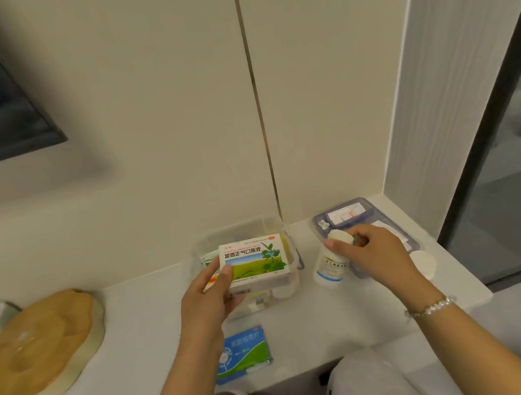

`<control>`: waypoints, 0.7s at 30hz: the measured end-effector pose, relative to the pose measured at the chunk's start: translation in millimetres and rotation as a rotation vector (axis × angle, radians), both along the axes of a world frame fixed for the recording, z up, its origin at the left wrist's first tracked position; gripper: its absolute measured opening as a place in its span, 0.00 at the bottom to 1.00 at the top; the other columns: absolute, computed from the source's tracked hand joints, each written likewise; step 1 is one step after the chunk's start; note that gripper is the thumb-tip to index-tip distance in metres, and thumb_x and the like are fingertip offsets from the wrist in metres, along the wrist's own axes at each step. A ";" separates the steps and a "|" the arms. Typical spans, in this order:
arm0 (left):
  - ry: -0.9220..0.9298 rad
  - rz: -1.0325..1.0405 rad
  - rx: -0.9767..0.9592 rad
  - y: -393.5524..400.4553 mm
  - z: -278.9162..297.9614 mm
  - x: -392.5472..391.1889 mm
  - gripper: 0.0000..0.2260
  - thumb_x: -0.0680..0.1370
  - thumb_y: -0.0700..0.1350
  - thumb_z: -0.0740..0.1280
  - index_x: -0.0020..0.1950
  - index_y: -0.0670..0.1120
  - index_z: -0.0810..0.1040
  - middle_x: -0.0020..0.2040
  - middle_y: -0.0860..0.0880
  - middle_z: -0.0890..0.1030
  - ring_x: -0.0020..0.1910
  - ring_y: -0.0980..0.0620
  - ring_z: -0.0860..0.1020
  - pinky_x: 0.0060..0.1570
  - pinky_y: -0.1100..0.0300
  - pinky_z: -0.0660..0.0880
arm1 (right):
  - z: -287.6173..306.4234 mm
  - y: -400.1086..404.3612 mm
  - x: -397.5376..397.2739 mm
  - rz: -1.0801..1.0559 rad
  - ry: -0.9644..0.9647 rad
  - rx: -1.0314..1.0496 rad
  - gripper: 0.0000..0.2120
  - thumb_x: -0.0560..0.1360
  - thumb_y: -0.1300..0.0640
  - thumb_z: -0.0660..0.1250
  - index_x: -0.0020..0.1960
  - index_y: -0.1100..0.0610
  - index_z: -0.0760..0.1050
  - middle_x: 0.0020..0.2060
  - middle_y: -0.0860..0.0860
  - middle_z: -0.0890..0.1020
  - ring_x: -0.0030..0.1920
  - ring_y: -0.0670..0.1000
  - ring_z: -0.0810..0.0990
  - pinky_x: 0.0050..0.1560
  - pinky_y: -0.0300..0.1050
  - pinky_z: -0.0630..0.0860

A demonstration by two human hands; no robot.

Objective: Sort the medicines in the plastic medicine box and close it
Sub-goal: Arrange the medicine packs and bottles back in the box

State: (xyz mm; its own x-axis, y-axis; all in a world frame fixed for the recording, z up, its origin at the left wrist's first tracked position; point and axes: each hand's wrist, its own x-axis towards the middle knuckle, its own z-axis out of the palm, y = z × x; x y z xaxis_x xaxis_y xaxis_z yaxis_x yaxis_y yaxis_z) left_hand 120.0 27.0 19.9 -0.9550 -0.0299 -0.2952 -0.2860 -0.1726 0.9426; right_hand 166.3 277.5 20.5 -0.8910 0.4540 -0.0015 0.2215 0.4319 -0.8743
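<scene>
Both hands grip: left (207, 295) carton (254, 258), right (370, 250) bottle (330, 262).

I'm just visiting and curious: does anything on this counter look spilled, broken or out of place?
Nothing spilled or broken. The blue medicine packet lies alone near the counter edge, outside the clear medicine box, and the box's lid lies apart, beside the white bottle.

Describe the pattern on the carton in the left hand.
The carton is white with a blue-sky, green-field and leafy-plant picture, seen from the head camera, its only view.
</scene>
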 end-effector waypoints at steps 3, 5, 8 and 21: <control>0.002 0.058 -0.063 -9.7 -0.7 -17.9 0.14 0.76 0.42 0.67 0.61 0.48 0.76 0.55 0.41 0.81 0.50 0.42 0.81 0.40 0.56 0.81 | 4.9 -14.0 -13.1 0.015 0.025 0.006 0.14 0.67 0.44 0.72 0.36 0.54 0.75 0.25 0.45 0.69 0.28 0.45 0.68 0.30 0.39 0.62; -0.006 0.086 -0.108 -13.8 -3.8 -29.5 0.15 0.76 0.42 0.67 0.63 0.46 0.75 0.56 0.41 0.80 0.49 0.43 0.81 0.40 0.56 0.80 | 6.6 -23.0 -21.9 0.018 0.049 0.002 0.14 0.67 0.44 0.72 0.36 0.53 0.74 0.25 0.44 0.69 0.28 0.44 0.68 0.29 0.37 0.61; -0.034 0.109 -0.141 -18.0 -8.0 -46.4 0.16 0.77 0.42 0.65 0.65 0.45 0.73 0.59 0.40 0.79 0.48 0.44 0.80 0.41 0.55 0.80 | 7.7 -34.3 -37.2 0.023 0.080 -0.007 0.13 0.67 0.44 0.72 0.39 0.53 0.76 0.26 0.44 0.70 0.27 0.43 0.69 0.26 0.33 0.63; 0.033 -0.308 -0.851 -13.4 -23.4 -90.2 0.21 0.78 0.44 0.61 0.71 0.46 0.63 0.68 0.43 0.72 0.55 0.46 0.77 0.47 0.54 0.80 | -2.8 -62.1 -69.5 0.066 0.040 -0.021 0.14 0.69 0.45 0.69 0.47 0.55 0.77 0.32 0.46 0.75 0.31 0.42 0.73 0.23 0.31 0.65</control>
State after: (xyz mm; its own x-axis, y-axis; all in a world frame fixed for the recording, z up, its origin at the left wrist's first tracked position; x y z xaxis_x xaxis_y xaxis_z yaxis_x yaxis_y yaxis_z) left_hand 29.8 13.6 -3.4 -0.9643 0.0323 -0.2627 -0.1752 0.6658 0.7253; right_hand 96.8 215.5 17.7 -0.9187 0.3942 0.0262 0.1574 0.4260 -0.8910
